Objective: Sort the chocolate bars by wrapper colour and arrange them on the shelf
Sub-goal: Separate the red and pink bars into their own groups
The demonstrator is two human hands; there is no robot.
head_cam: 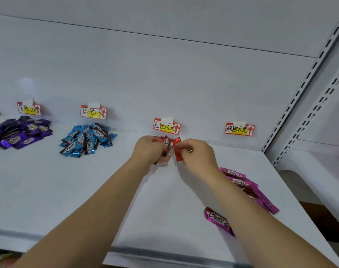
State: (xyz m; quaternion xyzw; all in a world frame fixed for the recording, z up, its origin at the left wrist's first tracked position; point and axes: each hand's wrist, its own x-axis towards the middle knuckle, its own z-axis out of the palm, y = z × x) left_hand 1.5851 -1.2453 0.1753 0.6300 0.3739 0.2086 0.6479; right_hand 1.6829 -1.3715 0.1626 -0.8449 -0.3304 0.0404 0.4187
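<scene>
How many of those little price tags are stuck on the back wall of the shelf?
4: one above the purple bars, one above the blue bars, one above the hands holding red bars, one at the right behind the pink bars. None looks hidden.

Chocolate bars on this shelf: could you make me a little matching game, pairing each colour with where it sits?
Things:
1. purple bars
2. blue bars
3. red bars
4. pink bars

Places:
A. held in both hands, under the third label
B. heap at the far left of the shelf
C. lying at the right, partly behind the right forearm
D. heap under the second label

Pairs: 1-B, 2-D, 3-A, 4-C
</scene>
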